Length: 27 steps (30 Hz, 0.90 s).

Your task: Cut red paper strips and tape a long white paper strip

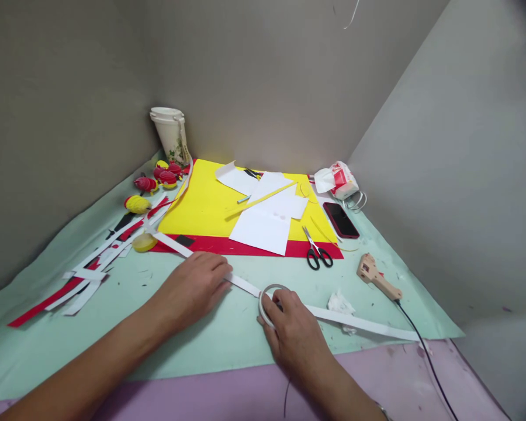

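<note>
A long white strip (359, 321) runs slantwise across the pale green table cover. My left hand (201, 280) lies over the strip left of centre, its fingers bent together and pressing on it; the fingertips are partly hidden. A roll of tape (265, 307) stands on edge over the strip, and my right hand (291, 321) grips it with thumb and fingers around the ring. Just right of that hand, a crumpled white tissue (342, 304) lies against the strip. Black-handled scissors (315, 251) rest farther back, blades slightly apart.
Yellow sheets (193, 204) and white paper (256, 231) cover the back middle. Red and white strips (65, 292) pile at left, near small red and yellow figures (146, 184) and a white cup (170, 134). At right lie a phone (341, 220), a tissue pack (344, 181) and a corded glue gun (377, 278).
</note>
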Available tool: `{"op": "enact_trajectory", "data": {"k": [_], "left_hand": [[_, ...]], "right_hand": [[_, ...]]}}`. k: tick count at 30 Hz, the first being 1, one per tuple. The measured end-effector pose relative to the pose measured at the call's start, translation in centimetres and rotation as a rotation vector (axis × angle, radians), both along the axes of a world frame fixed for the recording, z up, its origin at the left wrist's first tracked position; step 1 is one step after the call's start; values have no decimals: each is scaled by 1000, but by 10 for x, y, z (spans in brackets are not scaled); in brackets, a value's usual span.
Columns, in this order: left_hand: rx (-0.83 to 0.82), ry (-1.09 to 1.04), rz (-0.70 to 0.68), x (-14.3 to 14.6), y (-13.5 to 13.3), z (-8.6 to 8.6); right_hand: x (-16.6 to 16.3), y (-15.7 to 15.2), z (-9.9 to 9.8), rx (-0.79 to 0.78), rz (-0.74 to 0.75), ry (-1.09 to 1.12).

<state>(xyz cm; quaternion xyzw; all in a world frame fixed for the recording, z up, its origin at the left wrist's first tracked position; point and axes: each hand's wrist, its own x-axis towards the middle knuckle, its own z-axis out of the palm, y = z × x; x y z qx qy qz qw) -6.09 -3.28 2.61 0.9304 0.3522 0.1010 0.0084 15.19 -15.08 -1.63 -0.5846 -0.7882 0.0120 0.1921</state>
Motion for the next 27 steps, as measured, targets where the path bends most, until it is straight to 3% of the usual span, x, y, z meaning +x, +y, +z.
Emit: {"op": "enact_trajectory", "data": {"k": [6,11,27], "left_hand": [[-69,-229,-283,21,-24,-18],[-8,-206,-310,27,-31,-33],[18,-55,-273,27,-40,-30]], "right_hand": [[2,-1,-1,25,12,-1],[1,-2,-1,48,-12,-5],[2,-5,1,86,-49,-36]]}}
